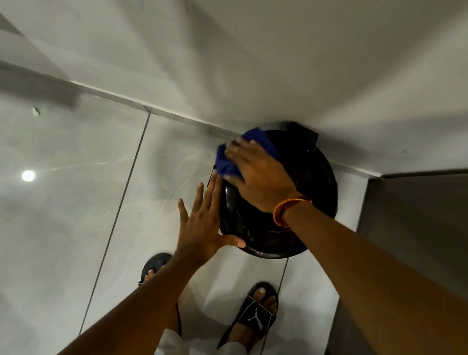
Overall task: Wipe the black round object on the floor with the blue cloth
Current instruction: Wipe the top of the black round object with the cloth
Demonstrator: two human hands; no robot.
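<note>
Working left to right, I am seeing glossy grey floor tiles (38, 207) reflecting a ceiling light (28, 175); that area is carrying nothing that interferes.

Next, I am bracing the left hand (203, 227) against the left rim of the black round object (311, 183). The hand is spread flat with fingers extended, gripping nothing.

The black round object is sitting on the floor, backed against the wall (248, 41) beside a dark panel (431, 239) on the right.

I am pressing the right hand (260, 175) palm-down on the blue cloth (228, 164), fingers partly curled over it, at the object's upper-left edge. An orange thread band (285, 213) is sitting on that wrist.

Risks, as I am judging them:
- The cloth is bunching at the rim; it may be slipping off the edge and leaving most of the top unwiped.
- Sideways wiping pressure may be shifting the object if the left hand is only resting against it.
- The wall and dark panel are closing in the far and right sides, limiting stroke length there.

Below, two feet in black sandals (258, 313) are standing near the object but apart from it.
</note>
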